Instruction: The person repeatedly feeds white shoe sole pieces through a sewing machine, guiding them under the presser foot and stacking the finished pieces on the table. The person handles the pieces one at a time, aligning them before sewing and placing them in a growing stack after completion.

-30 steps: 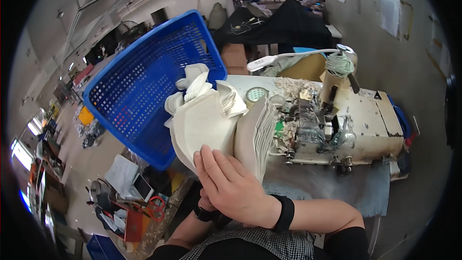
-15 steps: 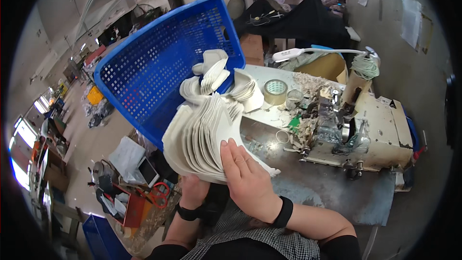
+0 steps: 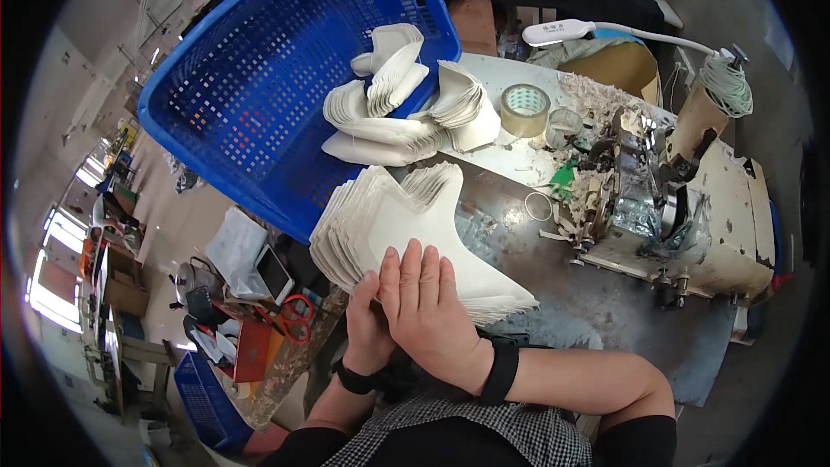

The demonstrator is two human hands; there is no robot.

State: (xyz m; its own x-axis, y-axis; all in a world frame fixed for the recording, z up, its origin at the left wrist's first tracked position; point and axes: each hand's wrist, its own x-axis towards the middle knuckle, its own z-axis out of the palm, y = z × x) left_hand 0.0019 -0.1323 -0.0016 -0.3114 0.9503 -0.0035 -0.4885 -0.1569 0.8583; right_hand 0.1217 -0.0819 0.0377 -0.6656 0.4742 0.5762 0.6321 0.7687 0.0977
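Note:
A fanned stack of white, curved, flat cut pieces (image 3: 393, 216) lies in front of me, its edges layered and its near right end pointed. My right hand (image 3: 432, 311) rests flat on top of it, fingers stretched out. At the near left edge my left hand (image 3: 367, 329) holds the stack, its thumb upright against the side and its other fingers mostly hidden. Just beyond are more bundles of the same white pieces (image 3: 380, 134), lying at the open side of a tilted blue plastic basket (image 3: 233, 112).
Right of the stack stands a dirty cream machine (image 3: 718, 233) with scraps heaped round it. A tape roll (image 3: 525, 111) and a white lamp (image 3: 558, 32) are behind. Red-handled scissors (image 3: 296, 318) and a phone (image 3: 274, 275) lie at left; a blue crate (image 3: 207, 406) stands lower.
The stack has tipped from nearly upright to flatter, with its broad face up. My right hand has moved onto that face, and my left has come up beside it. The view has shifted.

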